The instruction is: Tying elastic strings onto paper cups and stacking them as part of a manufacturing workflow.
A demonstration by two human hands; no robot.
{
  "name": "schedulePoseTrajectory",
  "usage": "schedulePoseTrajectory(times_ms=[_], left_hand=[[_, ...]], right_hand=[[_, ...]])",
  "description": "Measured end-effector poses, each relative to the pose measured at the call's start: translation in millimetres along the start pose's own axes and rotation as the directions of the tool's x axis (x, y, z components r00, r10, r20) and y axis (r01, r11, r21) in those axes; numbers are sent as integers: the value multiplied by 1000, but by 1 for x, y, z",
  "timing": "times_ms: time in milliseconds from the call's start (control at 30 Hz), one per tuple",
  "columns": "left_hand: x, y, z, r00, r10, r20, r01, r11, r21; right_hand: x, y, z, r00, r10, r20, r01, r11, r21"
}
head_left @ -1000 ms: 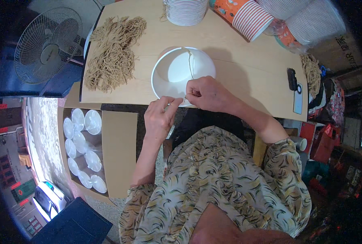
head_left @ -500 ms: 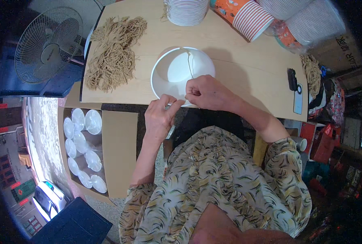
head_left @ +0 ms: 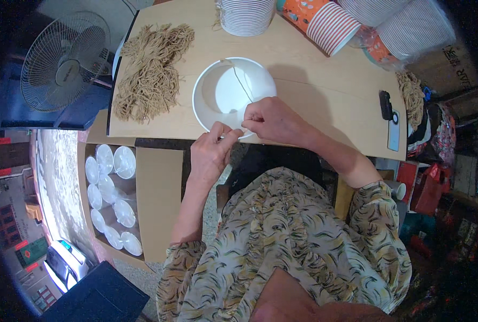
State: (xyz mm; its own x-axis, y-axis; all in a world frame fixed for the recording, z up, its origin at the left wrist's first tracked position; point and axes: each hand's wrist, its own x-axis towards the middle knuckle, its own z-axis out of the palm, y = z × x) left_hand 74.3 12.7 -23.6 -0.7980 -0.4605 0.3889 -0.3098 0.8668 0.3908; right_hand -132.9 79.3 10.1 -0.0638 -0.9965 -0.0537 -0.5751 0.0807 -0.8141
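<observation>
In front of me at the table's near edge is a white paper bucket [head_left: 207, 107], its open mouth toward me. A thin tan cord [head_left: 242, 84] runs from its far rim across the opening to my right hand [head_left: 276, 122], whose fingers are closed in a pinch on it over the near right rim. My left hand [head_left: 211, 153] pinches the near rim with thumb and fingers; whether it also has a cord end is too small to tell. The fingertips of both hands are close together. A loose bundle of tan cords [head_left: 150, 75] lies to the left.
Stacked white buckets [head_left: 247, 19] and orange-patterned ones [head_left: 333, 27] stand at the back. A black object [head_left: 385, 104] and a phone-like device [head_left: 393, 131] lie at the right edge. On the left are a fan [head_left: 67, 70] and a cardboard box [head_left: 161, 201] holding bagged white cups.
The bucket has shifted slightly left and away from me, and the cord's slant has changed with it. Both hands keep their pinches near the rim.
</observation>
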Motion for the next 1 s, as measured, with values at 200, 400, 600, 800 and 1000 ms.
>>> schedulePoseTrajectory(times_ms=[200,400,600,800,1000], left_hand=[[0,2,-1,999,-42,-5,42,999,-26],[-1,1,0,1000,-23,2,23,999,-39],[2,5,-4,996,-69,48,71,997,-31],[18,4,-14,974,-227,-3,208,897,-389],[42,-3,-26,931,-352,100,345,752,-562]], right_hand=[[0,-3,0,1000,-23,2,23,1000,-3],[-1,-5,0,997,68,43,-70,997,36],[-1,-1,0,996,82,26,-85,990,114],[-3,-3,-12,998,-38,-60,53,958,282],[-5,-4,-5,866,-382,-322,338,923,-186]])
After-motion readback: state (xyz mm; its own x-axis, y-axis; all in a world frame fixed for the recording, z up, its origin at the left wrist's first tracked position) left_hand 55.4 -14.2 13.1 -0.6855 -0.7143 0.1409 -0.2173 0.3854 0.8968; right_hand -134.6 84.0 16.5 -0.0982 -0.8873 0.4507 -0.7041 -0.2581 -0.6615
